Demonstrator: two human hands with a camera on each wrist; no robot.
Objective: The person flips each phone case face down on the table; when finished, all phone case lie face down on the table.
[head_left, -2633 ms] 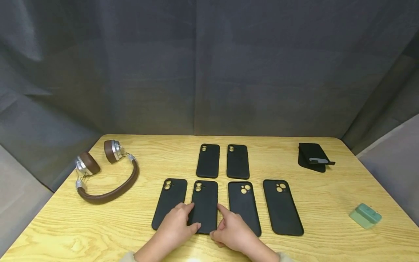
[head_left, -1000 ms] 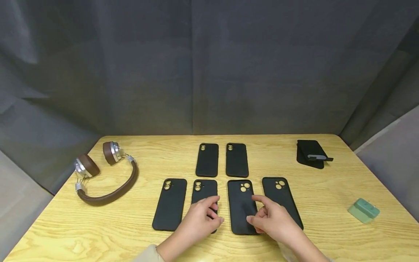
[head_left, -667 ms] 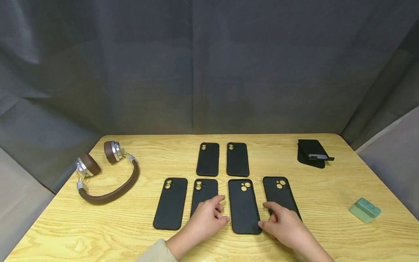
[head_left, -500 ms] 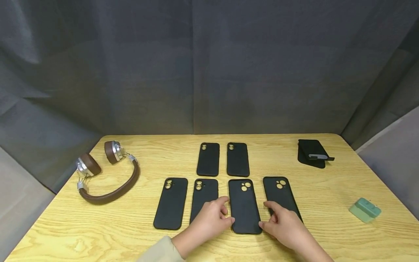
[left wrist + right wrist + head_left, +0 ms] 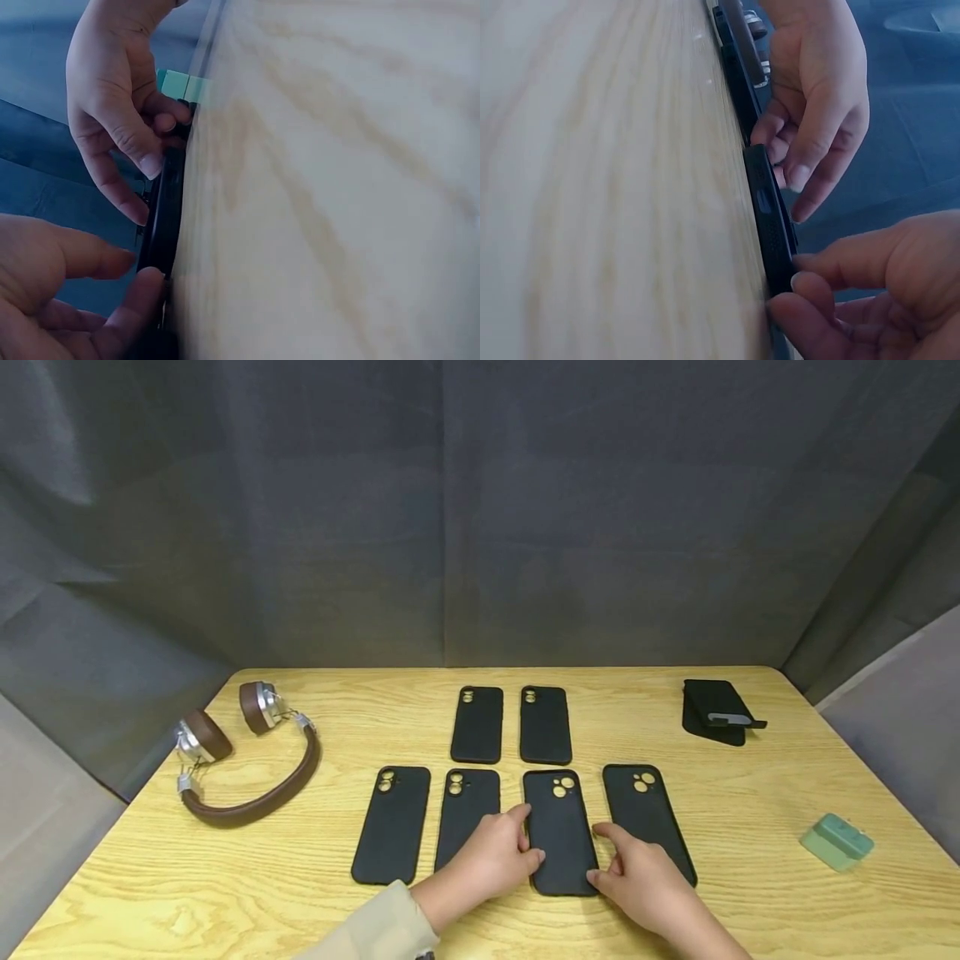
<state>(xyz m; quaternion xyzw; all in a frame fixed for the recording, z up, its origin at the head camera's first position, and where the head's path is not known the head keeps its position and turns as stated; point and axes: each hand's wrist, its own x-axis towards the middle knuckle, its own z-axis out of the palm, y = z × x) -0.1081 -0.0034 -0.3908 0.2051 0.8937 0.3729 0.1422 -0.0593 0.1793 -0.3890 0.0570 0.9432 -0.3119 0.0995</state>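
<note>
In the head view a black phone case (image 5: 561, 839), third from the left in the front row, lies flat with its camera cutouts at its upper right. My left hand (image 5: 491, 858) touches its left side with index fingertip and thumb. At its right side is my right hand (image 5: 643, 878), its thumb at the edge and index fingertip beside it. Both wrist views show the case edge-on: left thumb (image 5: 146, 289) and right thumb (image 5: 799, 319) are close to it. Another phone case (image 5: 468, 814) lies partly under my left hand, and one more (image 5: 651, 814) partly behind my right.
A front-row phone case (image 5: 392, 827) lies at left. Two more, one left (image 5: 477, 727) and one right (image 5: 546, 727), form the back row. Brown headphones (image 5: 255, 802) lie at left. Right are a black folded item (image 5: 712, 706) and a green block (image 5: 838, 842) on the wooden table (image 5: 247, 902).
Both hands have moved right from the second front-row phone case to the third. Most recently the left hand has slid right to meet that case's left edge.
</note>
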